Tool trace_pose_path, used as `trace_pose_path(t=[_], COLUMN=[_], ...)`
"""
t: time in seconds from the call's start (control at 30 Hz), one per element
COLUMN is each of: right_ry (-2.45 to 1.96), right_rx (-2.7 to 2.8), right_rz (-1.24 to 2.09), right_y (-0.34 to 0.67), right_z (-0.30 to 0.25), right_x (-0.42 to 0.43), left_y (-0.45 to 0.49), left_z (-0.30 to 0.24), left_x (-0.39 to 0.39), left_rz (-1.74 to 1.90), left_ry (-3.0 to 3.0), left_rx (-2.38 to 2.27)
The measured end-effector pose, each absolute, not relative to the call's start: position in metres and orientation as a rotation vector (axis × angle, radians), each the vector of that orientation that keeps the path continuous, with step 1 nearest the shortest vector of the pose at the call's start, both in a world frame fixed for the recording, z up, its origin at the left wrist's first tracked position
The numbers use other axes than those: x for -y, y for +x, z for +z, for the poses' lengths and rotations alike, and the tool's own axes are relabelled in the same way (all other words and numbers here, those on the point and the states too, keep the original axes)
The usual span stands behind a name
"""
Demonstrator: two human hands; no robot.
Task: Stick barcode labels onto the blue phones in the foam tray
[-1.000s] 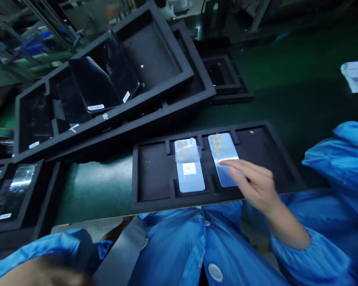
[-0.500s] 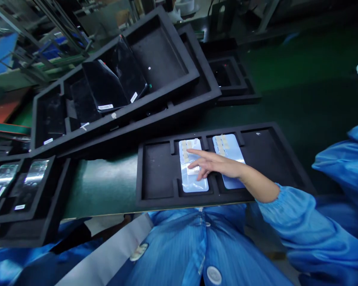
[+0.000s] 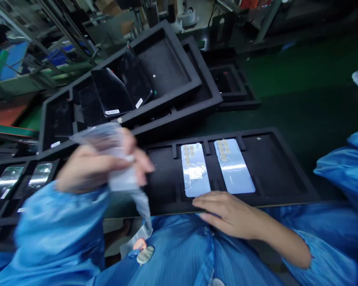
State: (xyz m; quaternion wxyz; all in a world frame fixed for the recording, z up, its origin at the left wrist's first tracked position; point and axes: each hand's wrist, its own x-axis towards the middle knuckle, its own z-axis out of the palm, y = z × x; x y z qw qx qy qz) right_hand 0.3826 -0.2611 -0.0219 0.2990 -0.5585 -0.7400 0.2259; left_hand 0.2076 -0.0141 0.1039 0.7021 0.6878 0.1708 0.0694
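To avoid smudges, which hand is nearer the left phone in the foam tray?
Right hand, just below the phone; left hand farther off, holding clear film.

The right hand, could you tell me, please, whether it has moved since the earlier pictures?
Yes. The right hand has drawn back toward the person, off the film-covered phone, to the near edge of the black foam tray.

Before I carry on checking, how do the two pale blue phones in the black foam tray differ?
The left phone carries a white label at its middle; the right phone has none. The left phone's film looks creased around that label, while the right phone's surface looks smooth. Both lie flat, side by side, in separate slots of the black foam tray, with tan tabs near their far ends.
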Motion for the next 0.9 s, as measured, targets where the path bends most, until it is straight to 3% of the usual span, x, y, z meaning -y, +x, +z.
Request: trace_pose_path(t=[0.17,0.43,0.9], right_ry=[-1.489,-1.447,-1.541], right_rx=[1.463,1.152,1.887], right_rz=[0.037,0.23,-0.098], right_y=[0.403,0.397,0.41], right_z=[0.014,0.008,0.016], right_x=[0.229,0.203,0.211], left_y=[0.273,0.267,0.261], left_z=[0.036,0.014,0.015], left_x=[0.065,0.095,0.091], left_rz=[-0.096,-0.155,-0.172], left_ry=[1.049,0.748,1.079], left_rx=[-0.214,-0.219,-0.251])
